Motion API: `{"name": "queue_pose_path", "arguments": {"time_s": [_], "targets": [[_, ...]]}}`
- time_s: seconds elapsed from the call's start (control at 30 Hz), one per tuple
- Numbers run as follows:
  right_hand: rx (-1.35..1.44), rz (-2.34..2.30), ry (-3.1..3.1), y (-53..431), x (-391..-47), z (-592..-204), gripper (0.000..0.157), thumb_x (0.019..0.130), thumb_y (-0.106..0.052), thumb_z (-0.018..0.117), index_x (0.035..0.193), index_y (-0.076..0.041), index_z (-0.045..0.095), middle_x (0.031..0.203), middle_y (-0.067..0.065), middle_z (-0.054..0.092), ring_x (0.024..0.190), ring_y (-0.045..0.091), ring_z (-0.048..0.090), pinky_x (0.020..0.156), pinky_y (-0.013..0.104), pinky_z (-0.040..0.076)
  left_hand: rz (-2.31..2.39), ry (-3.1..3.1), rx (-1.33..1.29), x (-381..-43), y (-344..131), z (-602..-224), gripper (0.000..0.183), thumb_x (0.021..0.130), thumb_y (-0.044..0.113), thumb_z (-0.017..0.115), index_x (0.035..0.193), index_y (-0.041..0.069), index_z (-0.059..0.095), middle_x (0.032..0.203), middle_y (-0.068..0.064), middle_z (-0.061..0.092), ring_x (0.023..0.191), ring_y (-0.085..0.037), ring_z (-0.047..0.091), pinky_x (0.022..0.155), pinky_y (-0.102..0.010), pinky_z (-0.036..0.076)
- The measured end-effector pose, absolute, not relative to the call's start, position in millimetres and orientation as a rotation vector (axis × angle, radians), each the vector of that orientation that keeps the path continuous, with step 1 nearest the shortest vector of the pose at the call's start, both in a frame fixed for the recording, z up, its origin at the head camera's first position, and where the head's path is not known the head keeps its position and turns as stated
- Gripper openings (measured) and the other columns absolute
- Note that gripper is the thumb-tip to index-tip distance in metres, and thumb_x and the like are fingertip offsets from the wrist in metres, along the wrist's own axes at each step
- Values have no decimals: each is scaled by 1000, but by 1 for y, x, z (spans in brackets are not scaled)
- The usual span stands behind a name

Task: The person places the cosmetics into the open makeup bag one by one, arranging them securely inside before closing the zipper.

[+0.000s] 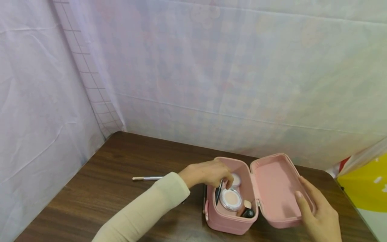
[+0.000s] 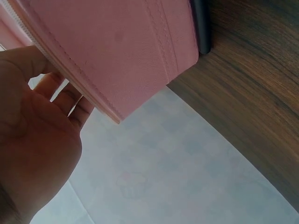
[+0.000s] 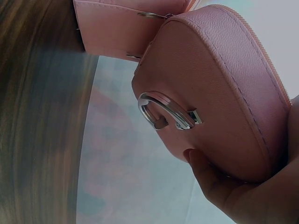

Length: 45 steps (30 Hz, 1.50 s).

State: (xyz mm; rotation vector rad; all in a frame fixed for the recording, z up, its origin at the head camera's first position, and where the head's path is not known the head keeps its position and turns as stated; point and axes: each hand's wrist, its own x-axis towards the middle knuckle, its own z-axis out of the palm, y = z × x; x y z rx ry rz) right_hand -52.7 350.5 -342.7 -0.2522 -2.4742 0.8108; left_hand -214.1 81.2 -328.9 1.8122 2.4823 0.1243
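A pink makeup case [image 1: 229, 227] stands on the table with its lid [image 1: 273, 188] swung out to the right. Reaching into the case, my left hand [image 1: 211, 173] has its fingertips at the top of a slim black stick [image 1: 218, 195], which they seem to pinch. The left wrist view hides those fingertips behind the case wall [image 2: 117, 46]. Inside lie a round powder compact [image 1: 231, 199], a second round item [image 1: 235, 180] and a black-capped item [image 1: 248, 213]. My right hand [image 1: 320, 210] grips the lid's edge, thumb inside, fingers on the outer face near the metal handle [image 3: 168, 109].
A silvery pen-like tube [image 1: 147, 178] lies on the dark wooden table [image 1: 121, 201], partly behind my left sleeve [image 1: 145, 208]. A black stick [image 2: 202, 28] lies along the case's side. White curtains [image 1: 211, 84] hang behind the table; something yellow [image 1: 369, 188] is at right.
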Motion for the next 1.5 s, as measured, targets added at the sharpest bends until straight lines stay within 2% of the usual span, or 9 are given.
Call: {"name": "queue_pose_path", "arguments": {"time_s": [0.07, 0.2, 0.3, 0.37, 0.6, 1.0, 1.1, 1.27, 1.5], "targets": [[-248, 820, -2480, 350, -53, -342, 49, 96, -28, 57, 143, -30, 45, 140, -20, 41, 115, 46, 47, 104, 40, 27, 148, 2474, 1779, -214, 81, -327, 30, 79, -5, 62, 92, 21, 70, 82, 8, 61, 71, -3, 48, 65, -15, 38], [-251, 810, -2477, 349, -53, -341, 49, 96, -27, 57, 143, -29, 46, 139, -19, 43, 115, 45, 48, 103, 29, 26, 194, 2467, 1731, -213, 80, -325, 30, 82, -6, 57, 99, 16, 69, 81, 6, 61, 69, -4, 48, 62, -15, 38], [-243, 802, -2466, 349, -53, -342, 48, 96, -27, 58, 142, -31, 47, 136, -27, 40, 114, 43, 48, 100, 18, 23, 203, 2477, 1721, -214, 79, -326, 30, 81, -8, 56, 96, 14, 70, 76, 7, 59, 66, -3, 48, 59, -14, 38], [-243, 800, -2467, 349, -54, -343, 48, 95, -27, 58, 142, -31, 47, 138, -19, 42, 114, 42, 48, 99, 16, 23, 202, 2483, 1708, -214, 79, -326, 30, 81, -8, 56, 94, 14, 71, 75, 7, 58, 65, -3, 49, 59, -13, 38], [-234, 783, -2453, 349, -55, -344, 48, 95, -27, 59, 141, -32, 48, 128, -37, 36, 116, 35, 48, 93, 9, 21, 206, 2474, 1676, -213, 78, -326, 26, 80, -6, 59, 93, 14, 71, 73, 9, 54, 65, -3, 48, 58, -14, 38], [-229, 782, -2446, 350, -57, -343, 48, 95, -27, 59, 141, -32, 48, 120, -46, 31, 115, 38, 48, 95, 11, 21, 325, 2426, 1821, -216, 72, -324, 25, 84, -6, 54, 90, 12, 71, 73, 7, 55, 65, -3, 45, 60, -13, 36], [-237, 782, -2460, 350, -56, -344, 48, 95, -27, 59, 141, -31, 48, 130, -36, 37, 114, 42, 48, 99, 15, 23, 356, 2407, 1840, -217, 70, -323, 24, 86, -4, 54, 91, 12, 71, 79, 6, 60, 71, -4, 46, 65, -14, 37], [-232, 791, -2472, 349, -55, -344, 48, 95, -26, 58, 142, -26, 48, 140, 10, 49, 113, 49, 48, 104, 29, 25, 328, 2442, 1764, -218, 60, -318, 22, 90, 4, 56, 94, 20, 69, 95, 10, 61, 86, -4, 50, 74, -20, 40], [-239, 798, -2464, 349, -56, -342, 48, 95, -25, 58, 142, -26, 47, 139, 15, 49, 115, 47, 48, 104, 25, 23, 421, 2490, 1768, -220, 32, -306, 21, 91, 5, 55, 101, 19, 68, 104, 6, 59, 92, -9, 52, 80, -21, 40]]}}
